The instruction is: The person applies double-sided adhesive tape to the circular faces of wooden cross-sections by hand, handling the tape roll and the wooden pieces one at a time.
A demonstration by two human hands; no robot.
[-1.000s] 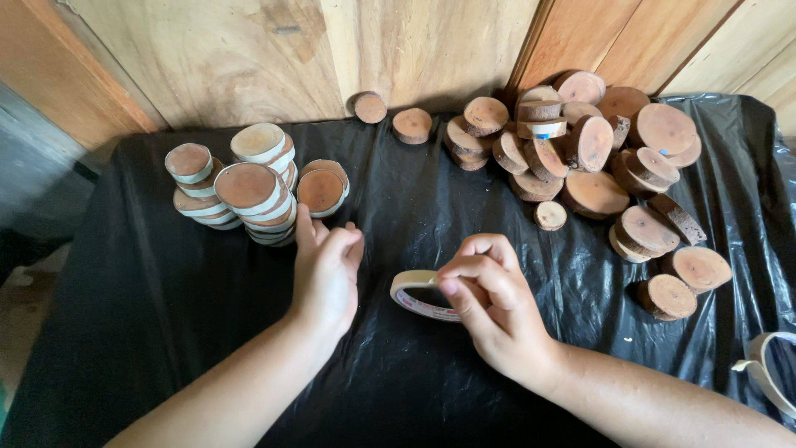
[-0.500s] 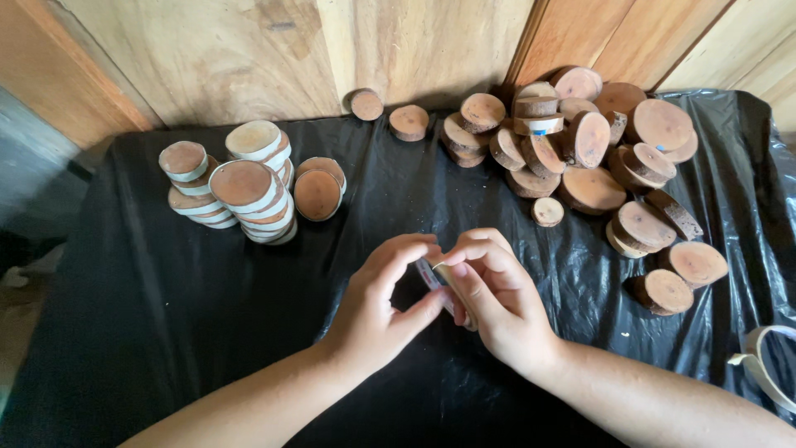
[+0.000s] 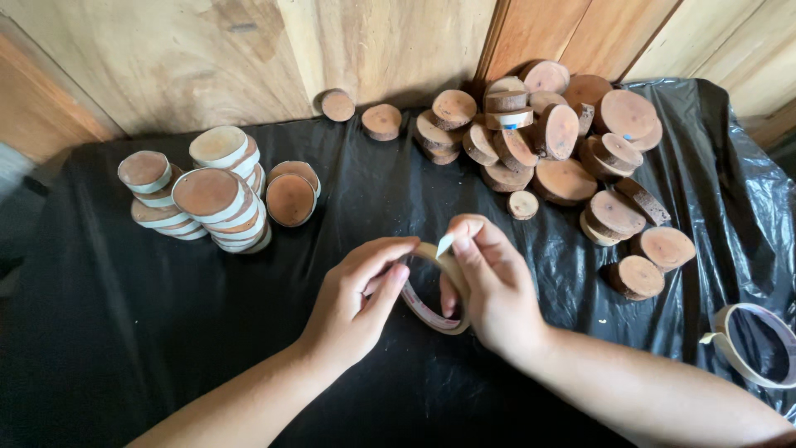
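I look down on a table (image 3: 166, 332) covered in crinkled black plastic sheet, pushed against a wall (image 3: 249, 50) of pale and reddish wooden boards. At far left stand stacks (image 3: 207, 203) of round wood slices with pale bands around their edges, one slice leaning on edge against them. At far right lies a loose pile (image 3: 564, 141) of bare wood slices, some flat, some tilted, with a few single slices near the wall between the two groups. A second tape roll (image 3: 759, 342) lies at the right edge of the table, its loose end sticking out. Near the middle of the table both my hands meet on a thin tape roll (image 3: 431, 311). It stands tilted on its rim, its lower edge close to the sheet, though I cannot tell whether it touches; its open face looks toward my left hand (image 3: 356, 303), so its axis runs roughly left to right. My right hand (image 3: 489, 290) has fingers through and around the ring and its thumb and forefinger pinched on the pale free end of the tape at the top. My left hand's grip is loosely curled, fingertips resting on the roll's near rim, not clamped around it.
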